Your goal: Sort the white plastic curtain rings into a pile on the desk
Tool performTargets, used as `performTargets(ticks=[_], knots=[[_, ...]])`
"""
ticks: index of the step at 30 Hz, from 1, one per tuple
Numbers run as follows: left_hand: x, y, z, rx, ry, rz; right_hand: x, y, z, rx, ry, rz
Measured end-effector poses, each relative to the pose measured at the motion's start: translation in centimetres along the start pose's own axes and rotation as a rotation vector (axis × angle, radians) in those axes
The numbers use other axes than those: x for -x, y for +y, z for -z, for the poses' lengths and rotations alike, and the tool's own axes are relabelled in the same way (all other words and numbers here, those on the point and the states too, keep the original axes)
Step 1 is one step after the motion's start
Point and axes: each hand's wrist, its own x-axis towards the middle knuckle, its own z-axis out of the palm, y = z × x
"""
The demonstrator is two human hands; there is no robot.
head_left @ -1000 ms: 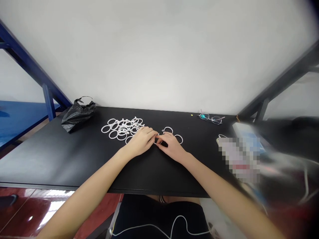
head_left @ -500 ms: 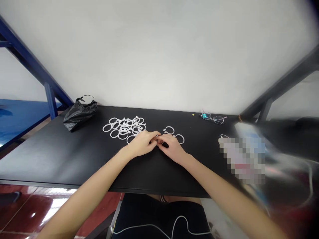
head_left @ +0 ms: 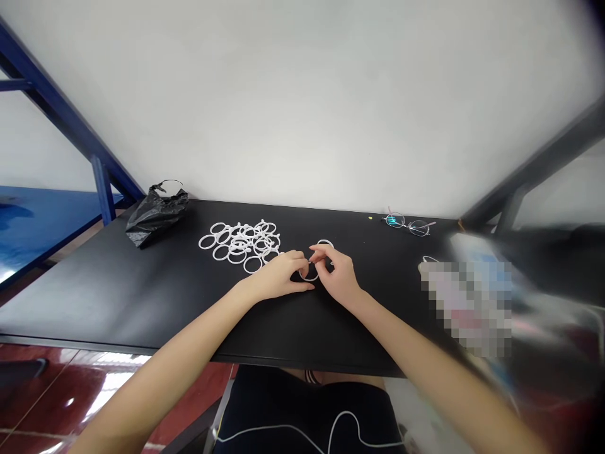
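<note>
Both my hands meet at the middle of a black table (head_left: 142, 296). My left hand (head_left: 278, 275) and my right hand (head_left: 336, 272) pinch a single white plastic ring (head_left: 309, 272) between their fingertips, and the ring stands upright just above the tabletop. A pile of several white rings (head_left: 241, 243) lies just left of my left hand. Another white ring (head_left: 325, 243) lies flat behind my right hand, partly hidden by it.
A crumpled black plastic bag (head_left: 155, 213) sits at the back left. Spectacles (head_left: 409, 224) lie at the back right near the wall. A blurred-out item (head_left: 466, 299) and cables occupy the right side. A blue metal frame (head_left: 70, 126) rises at the left.
My hands lifted the ring from lying flat between them to upright in both pinches. My right hand shifted slightly back, covering a loose ring that lay to its right.
</note>
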Motion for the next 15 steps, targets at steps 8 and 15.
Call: performTargets(ticks=[8, 15], knots=[[0.11, -0.11, -0.2, 0.008, -0.041, -0.06, -0.27, 0.2, 0.23, 0.007, 0.01, -0.043], [-0.11, 0.34, -0.51, 0.157, 0.007, -0.035, -0.19, 0.18, 0.36, 0.011, 0.048, -0.057]])
